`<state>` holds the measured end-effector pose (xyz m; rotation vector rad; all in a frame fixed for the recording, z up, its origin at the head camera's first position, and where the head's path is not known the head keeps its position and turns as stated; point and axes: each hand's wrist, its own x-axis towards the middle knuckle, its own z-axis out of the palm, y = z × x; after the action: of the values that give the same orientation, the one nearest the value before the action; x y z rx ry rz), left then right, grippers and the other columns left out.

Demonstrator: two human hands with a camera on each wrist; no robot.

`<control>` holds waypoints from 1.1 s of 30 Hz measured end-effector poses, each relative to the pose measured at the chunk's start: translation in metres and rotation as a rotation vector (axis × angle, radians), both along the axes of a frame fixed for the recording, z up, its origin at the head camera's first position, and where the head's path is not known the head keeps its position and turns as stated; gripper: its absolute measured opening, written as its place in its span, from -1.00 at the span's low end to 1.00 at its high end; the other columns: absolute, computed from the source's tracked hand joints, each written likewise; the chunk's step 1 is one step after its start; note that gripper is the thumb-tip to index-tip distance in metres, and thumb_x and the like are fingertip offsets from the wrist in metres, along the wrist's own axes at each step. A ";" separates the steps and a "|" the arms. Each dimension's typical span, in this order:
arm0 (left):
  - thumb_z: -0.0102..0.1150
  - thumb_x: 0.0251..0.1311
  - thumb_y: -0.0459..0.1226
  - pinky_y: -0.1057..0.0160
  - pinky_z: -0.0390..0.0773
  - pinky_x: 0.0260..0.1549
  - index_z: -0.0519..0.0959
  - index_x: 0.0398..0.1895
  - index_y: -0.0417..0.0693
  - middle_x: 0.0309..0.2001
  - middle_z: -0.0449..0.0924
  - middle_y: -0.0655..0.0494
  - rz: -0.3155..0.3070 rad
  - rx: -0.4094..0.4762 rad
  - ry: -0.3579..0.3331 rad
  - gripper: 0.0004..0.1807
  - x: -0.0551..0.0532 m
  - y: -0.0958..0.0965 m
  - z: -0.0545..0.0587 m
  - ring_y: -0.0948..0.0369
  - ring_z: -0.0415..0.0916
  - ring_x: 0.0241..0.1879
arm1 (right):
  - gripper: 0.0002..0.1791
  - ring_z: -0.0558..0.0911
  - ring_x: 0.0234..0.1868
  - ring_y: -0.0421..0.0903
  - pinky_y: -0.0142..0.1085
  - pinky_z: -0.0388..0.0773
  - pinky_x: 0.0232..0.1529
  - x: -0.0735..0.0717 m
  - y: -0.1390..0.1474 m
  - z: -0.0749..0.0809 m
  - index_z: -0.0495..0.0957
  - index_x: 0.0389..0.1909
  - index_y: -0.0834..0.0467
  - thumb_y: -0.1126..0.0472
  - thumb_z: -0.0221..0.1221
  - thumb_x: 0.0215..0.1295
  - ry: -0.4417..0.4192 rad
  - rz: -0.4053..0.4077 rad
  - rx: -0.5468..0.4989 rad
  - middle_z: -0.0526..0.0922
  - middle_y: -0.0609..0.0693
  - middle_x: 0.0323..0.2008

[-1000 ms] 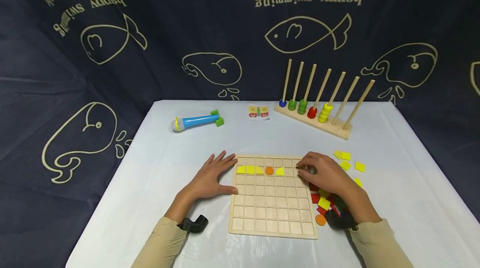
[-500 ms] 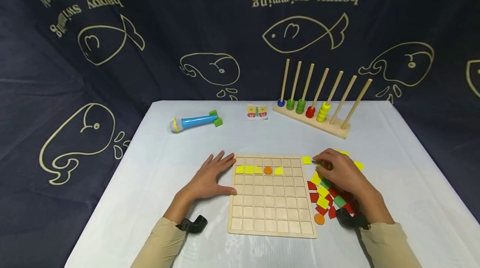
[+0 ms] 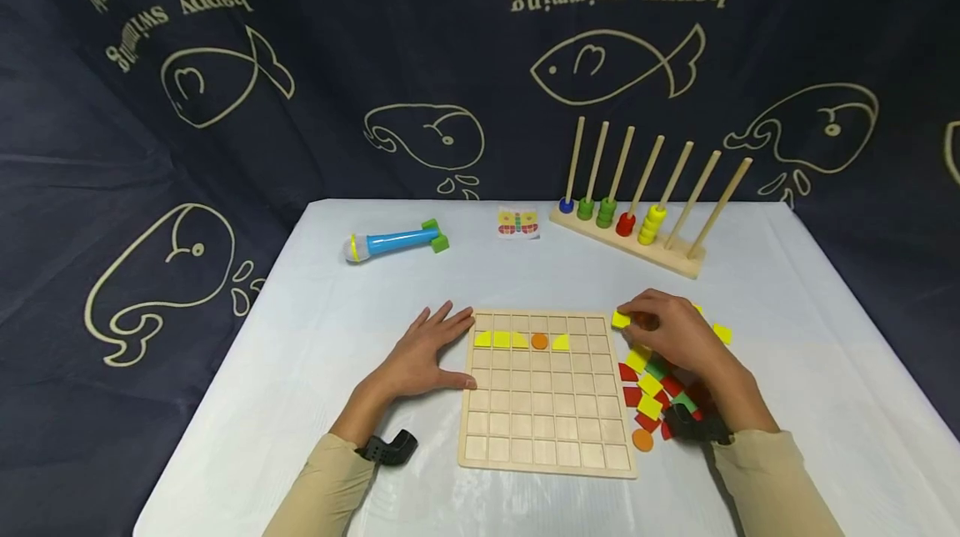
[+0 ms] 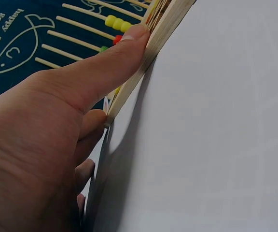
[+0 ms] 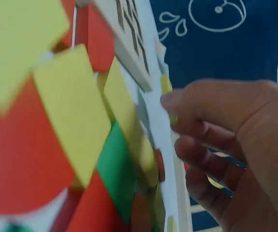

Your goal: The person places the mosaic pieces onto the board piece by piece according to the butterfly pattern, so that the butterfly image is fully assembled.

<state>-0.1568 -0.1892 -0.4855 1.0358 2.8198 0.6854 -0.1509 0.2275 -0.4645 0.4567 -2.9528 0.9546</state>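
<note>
A wooden grid board lies on the table. In its second row sit several yellow tiles and an orange round tile. My left hand lies spread at the board's left side, its thumb touching the edge. Just off the upper right corner, my right hand pinches a yellow square tile between thumb and fingers. In the right wrist view only a thin strip of that tile shows past the thumb tip.
Loose red, yellow and green tiles lie in a pile right of the board, partly under the right hand. Farther back are a blue toy microphone, a butterfly picture card and a peg rack with coloured beads.
My right hand has moved right from the board's upper right corner, uncovering the tile pile. It now pinches the yellow square that lay beside that corner. My left hand has stayed put.
</note>
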 end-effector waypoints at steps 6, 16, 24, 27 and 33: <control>0.27 -0.13 0.37 -0.09 -0.21 0.39 0.22 0.45 -0.05 0.46 0.09 0.17 0.000 0.000 -0.006 0.12 -0.001 0.000 0.001 0.01 -0.15 0.46 | -0.74 0.50 -0.35 -0.17 -0.30 0.53 -0.36 0.004 -0.020 0.005 0.71 -0.12 0.04 0.20 0.38 0.13 -0.023 0.092 -0.072 0.62 -0.15 -0.19; 0.28 -0.13 0.36 -0.08 -0.22 0.39 0.21 0.45 -0.02 0.47 0.08 0.20 0.004 -0.001 -0.014 0.11 -0.001 0.000 0.000 0.03 -0.16 0.47 | -0.79 0.56 -0.14 -0.15 -0.11 0.53 -0.09 0.007 -0.043 0.001 0.73 -0.17 0.00 0.20 0.37 0.13 0.050 0.207 -0.009 0.62 -0.19 -0.19; 0.24 -0.14 0.40 -0.06 -0.23 0.40 0.21 0.46 -0.01 0.47 0.08 0.23 0.006 -0.005 -0.011 0.13 -0.002 0.000 0.000 0.05 -0.18 0.47 | -0.78 0.55 -0.17 -0.16 -0.15 0.52 -0.16 0.007 -0.045 0.000 0.73 -0.16 -0.01 0.19 0.38 0.14 0.083 0.265 -0.016 0.60 -0.17 -0.19; 0.24 -0.13 0.39 -0.06 -0.23 0.39 0.20 0.46 0.00 0.47 0.07 0.23 0.003 -0.008 -0.015 0.13 -0.002 0.000 -0.001 0.05 -0.18 0.47 | -0.79 0.56 -0.16 -0.16 -0.15 0.53 -0.15 0.007 -0.044 0.000 0.73 -0.18 -0.01 0.23 0.37 0.14 0.080 0.279 -0.018 0.60 -0.18 -0.18; 0.22 -0.13 0.40 -0.05 -0.22 0.40 0.20 0.46 0.01 0.47 0.07 0.22 0.007 -0.014 -0.003 0.12 -0.002 0.000 -0.002 0.06 -0.17 0.47 | -0.81 0.55 -0.14 -0.17 -0.18 0.55 -0.14 0.007 -0.045 -0.001 0.74 -0.20 0.02 0.30 0.33 0.16 0.068 0.294 -0.053 0.59 -0.16 -0.15</control>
<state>-0.1587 -0.1893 -0.4870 1.0220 2.8230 0.6660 -0.1442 0.1828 -0.4655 0.9210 -2.8415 1.0128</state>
